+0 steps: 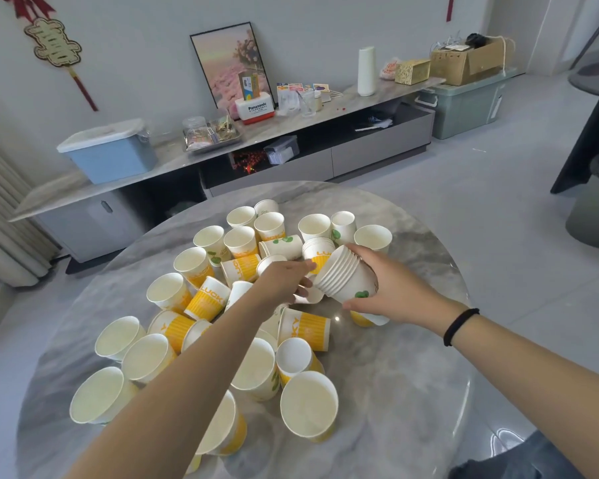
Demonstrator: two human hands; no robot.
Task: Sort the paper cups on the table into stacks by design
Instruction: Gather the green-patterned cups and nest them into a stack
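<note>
Several paper cups crowd the round marble table (405,385). Some carry a yellow LUCKY band (206,302), others green leaves (280,246); some stand, some lie on their sides. My right hand (391,288) is shut on a tilted stack of green-leaf cups (346,276), rims facing left. My left hand (286,280) reaches in beside that stack with its fingers around a white cup (313,294) lying just below the rims. A stack of yellow cups (320,252) stands right behind the hands.
A low TV cabinet (291,133) with a blue bin (113,153), tray, framed picture and boxes runs along the far wall. A green storage box (464,105) sits at the right, a dark stool (592,216) on the floor beside the table.
</note>
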